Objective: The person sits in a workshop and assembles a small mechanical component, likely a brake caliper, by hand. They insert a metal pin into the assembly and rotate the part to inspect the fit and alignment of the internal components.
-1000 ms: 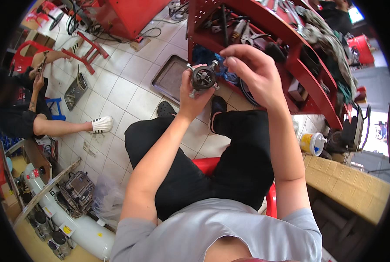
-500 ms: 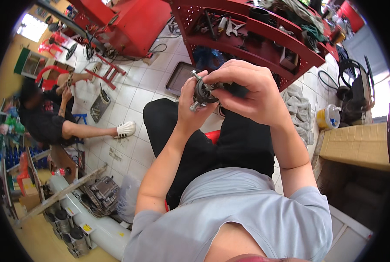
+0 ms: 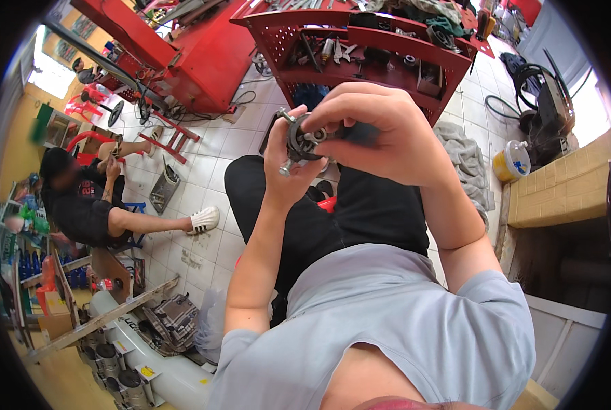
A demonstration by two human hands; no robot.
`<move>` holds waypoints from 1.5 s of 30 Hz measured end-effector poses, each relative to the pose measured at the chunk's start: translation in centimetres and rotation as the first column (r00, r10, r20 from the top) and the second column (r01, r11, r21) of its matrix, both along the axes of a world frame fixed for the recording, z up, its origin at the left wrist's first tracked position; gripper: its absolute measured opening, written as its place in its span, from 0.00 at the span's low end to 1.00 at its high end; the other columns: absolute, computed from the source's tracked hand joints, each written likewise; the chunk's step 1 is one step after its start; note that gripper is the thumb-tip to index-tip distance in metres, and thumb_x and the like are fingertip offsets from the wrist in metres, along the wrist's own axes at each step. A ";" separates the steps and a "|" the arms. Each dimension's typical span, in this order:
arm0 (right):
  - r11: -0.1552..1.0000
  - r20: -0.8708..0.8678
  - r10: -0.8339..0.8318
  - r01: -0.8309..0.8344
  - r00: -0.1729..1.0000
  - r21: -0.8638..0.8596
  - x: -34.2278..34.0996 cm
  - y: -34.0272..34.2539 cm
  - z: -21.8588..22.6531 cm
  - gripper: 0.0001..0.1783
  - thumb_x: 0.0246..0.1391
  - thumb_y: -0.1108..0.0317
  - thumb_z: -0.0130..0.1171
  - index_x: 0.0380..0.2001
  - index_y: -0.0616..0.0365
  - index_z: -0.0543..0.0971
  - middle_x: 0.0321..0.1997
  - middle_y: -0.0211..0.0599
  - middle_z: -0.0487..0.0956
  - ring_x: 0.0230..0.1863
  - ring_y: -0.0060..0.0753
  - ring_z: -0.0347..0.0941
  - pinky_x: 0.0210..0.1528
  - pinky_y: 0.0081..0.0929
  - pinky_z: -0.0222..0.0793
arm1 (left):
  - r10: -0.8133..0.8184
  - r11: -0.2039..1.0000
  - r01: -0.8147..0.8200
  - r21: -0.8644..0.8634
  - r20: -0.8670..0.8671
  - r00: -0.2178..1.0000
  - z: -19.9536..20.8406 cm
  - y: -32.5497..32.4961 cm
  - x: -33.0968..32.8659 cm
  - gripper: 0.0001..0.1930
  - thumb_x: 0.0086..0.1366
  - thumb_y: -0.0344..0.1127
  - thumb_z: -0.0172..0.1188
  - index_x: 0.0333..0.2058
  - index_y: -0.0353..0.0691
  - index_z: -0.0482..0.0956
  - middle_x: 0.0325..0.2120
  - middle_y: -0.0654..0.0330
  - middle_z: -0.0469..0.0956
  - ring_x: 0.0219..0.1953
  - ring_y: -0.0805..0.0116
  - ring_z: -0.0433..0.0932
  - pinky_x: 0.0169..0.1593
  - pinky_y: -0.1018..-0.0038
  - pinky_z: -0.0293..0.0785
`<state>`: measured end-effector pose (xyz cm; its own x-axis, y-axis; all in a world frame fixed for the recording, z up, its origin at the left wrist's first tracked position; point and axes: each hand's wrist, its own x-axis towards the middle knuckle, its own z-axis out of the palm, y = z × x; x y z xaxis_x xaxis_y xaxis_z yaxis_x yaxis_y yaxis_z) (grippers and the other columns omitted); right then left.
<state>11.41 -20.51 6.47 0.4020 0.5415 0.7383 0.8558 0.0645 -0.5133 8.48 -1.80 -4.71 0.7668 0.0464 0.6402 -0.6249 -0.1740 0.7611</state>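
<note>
A dark, ring-shaped metal part (image 3: 296, 139) with silvery bolts sticking out of its upper and lower ends is held up in front of my knees. My left hand (image 3: 283, 167) wraps round its left side, fingers behind it. From the right, my right hand (image 3: 382, 133) reaches over with thumb and fingertips bent in a pinch against the part. A small round silvery piece (image 3: 319, 134) shows between those fingertips. My right fingers partly cover the ring's right side, and its exact kind is unclear.
Ahead stands a red tool cart (image 3: 381, 65) holding pliers and other tools. At left, another person (image 3: 80, 195) sits holding something small. A grey cloth (image 3: 463, 157) and a yellow-white bucket (image 3: 510, 162) lie to the right. Metal engine parts (image 3: 172, 321) sit at lower left.
Both hands and the metal part sit slightly further left in the view, and the cart also shifts left. The small silvery piece shows more clearly between my right fingertips. My grip stays similar.
</note>
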 end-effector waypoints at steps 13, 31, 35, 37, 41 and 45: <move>0.994 0.056 -0.016 0.010 0.998 0.110 -3.4 -1.4 0.0 0.19 0.39 0.72 0.77 0.35 0.58 0.79 0.31 0.31 0.79 0.30 0.27 0.73 0.34 0.23 0.67 | 0.067 0.991 -0.073 0.112 0.058 0.996 0.6 -1.2 -2.2 0.35 0.53 0.43 0.75 0.57 0.37 0.72 0.47 0.56 0.77 0.49 0.62 0.76 0.54 0.68 0.72; 0.995 0.081 -0.046 0.038 0.996 0.093 -5.4 -0.1 -1.1 0.18 0.42 0.68 0.78 0.31 0.58 0.76 0.27 0.29 0.77 0.24 0.22 0.72 0.27 0.20 0.68 | -0.017 0.999 0.018 -0.031 0.014 1.000 -1.6 -0.9 -4.3 0.32 0.59 0.41 0.70 0.59 0.36 0.70 0.48 0.55 0.76 0.49 0.63 0.77 0.53 0.68 0.73; 0.997 0.041 -0.036 0.033 0.999 0.074 -5.6 -0.4 -1.9 0.20 0.43 0.68 0.78 0.35 0.57 0.76 0.27 0.27 0.77 0.25 0.19 0.72 0.28 0.18 0.67 | 0.010 1.000 -0.010 0.003 0.013 1.000 -1.9 -0.8 -4.2 0.30 0.61 0.45 0.68 0.58 0.35 0.71 0.46 0.55 0.76 0.48 0.62 0.77 0.53 0.68 0.72; 0.996 0.010 -0.036 0.035 0.999 0.084 -5.7 -0.5 -2.0 0.22 0.42 0.68 0.78 0.37 0.58 0.76 0.27 0.26 0.77 0.25 0.17 0.71 0.28 0.17 0.67 | 0.019 0.999 -0.020 0.045 0.030 0.999 -1.6 -0.8 -4.3 0.30 0.61 0.46 0.67 0.57 0.35 0.71 0.45 0.56 0.77 0.47 0.62 0.76 0.53 0.68 0.71; 0.996 -0.056 -0.022 0.027 0.998 0.088 -5.8 -0.3 -2.1 0.24 0.42 0.68 0.79 0.40 0.58 0.75 0.26 0.25 0.76 0.25 0.14 0.69 0.28 0.15 0.66 | 0.043 0.997 -0.044 0.068 0.013 0.999 -1.7 -0.7 -4.6 0.30 0.61 0.47 0.67 0.57 0.36 0.72 0.44 0.57 0.77 0.47 0.61 0.75 0.52 0.68 0.70; 0.997 -0.093 -0.021 0.027 0.995 0.068 -5.8 -0.3 -1.9 0.23 0.43 0.67 0.78 0.39 0.58 0.76 0.24 0.26 0.74 0.24 0.14 0.66 0.26 0.15 0.64 | 0.061 0.997 -0.061 0.051 0.003 0.998 -1.8 -0.8 -4.6 0.31 0.59 0.47 0.69 0.57 0.36 0.72 0.44 0.58 0.76 0.47 0.61 0.75 0.52 0.68 0.70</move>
